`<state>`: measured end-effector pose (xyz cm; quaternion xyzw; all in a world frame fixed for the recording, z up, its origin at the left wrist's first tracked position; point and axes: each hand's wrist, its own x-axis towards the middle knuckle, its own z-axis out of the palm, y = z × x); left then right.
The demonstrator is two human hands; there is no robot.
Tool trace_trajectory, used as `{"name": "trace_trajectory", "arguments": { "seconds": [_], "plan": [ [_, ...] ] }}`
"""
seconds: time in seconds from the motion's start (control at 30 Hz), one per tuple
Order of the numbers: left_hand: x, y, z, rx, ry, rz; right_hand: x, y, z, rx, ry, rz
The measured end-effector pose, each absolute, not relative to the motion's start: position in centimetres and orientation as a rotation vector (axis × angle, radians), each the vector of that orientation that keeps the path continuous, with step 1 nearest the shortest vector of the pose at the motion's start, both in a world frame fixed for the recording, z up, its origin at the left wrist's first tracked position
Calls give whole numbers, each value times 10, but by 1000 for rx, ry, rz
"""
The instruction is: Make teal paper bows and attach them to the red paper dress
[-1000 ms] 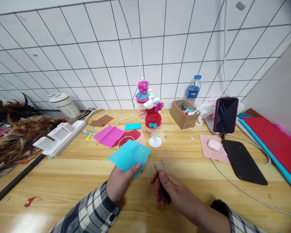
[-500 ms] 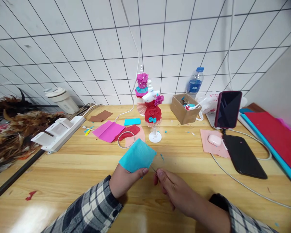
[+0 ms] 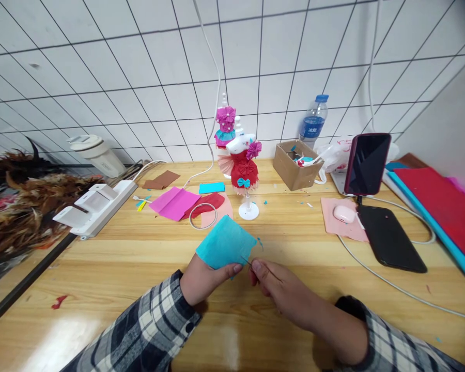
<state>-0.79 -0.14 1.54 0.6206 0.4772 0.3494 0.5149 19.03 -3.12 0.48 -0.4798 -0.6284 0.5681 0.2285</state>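
Note:
My left hand (image 3: 211, 275) is closed on a turquoise felt sheet (image 3: 225, 243), its thumb pressing the near edge. Between the thumb and fingertips of my right hand (image 3: 281, 284) is a thin needle (image 3: 246, 261). Its tip overlaps the felt near the lower right corner; whether it pierces the cloth I cannot tell. Beyond my hands stands a small white dress stand (image 3: 248, 211) wearing a red dress (image 3: 245, 169) with a blue bow (image 3: 243, 183) and a magenta flower. A second stand with a magenta and turquoise dress (image 3: 225, 124) is behind it.
Felt pieces in magenta (image 3: 174, 203) and red (image 3: 205, 204) lie near a white hoop (image 3: 191, 219). Rightward are a cardboard box (image 3: 294, 173), a water bottle (image 3: 313, 121), an upright phone (image 3: 369, 165) and a black power bank (image 3: 391, 240). A power strip (image 3: 101, 212) and feathers (image 3: 54, 214) are leftward.
The felt and my left hand have shifted slightly right. The needle tip, earlier at the felt's edge, now overlaps its corner. The whole view has tilted a little.

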Motion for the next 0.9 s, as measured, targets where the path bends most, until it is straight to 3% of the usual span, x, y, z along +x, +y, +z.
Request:
{"name": "trace_trajectory", "arguments": {
  "seconds": [0.6,0.9],
  "plan": [
    [-7,-3,16,1401,1105,845,191,-29,8,-1305,-1728,1601],
    [-7,-2,14,1487,1067,841,190,-31,9,-1310,-1602,1776]
  ]
}}
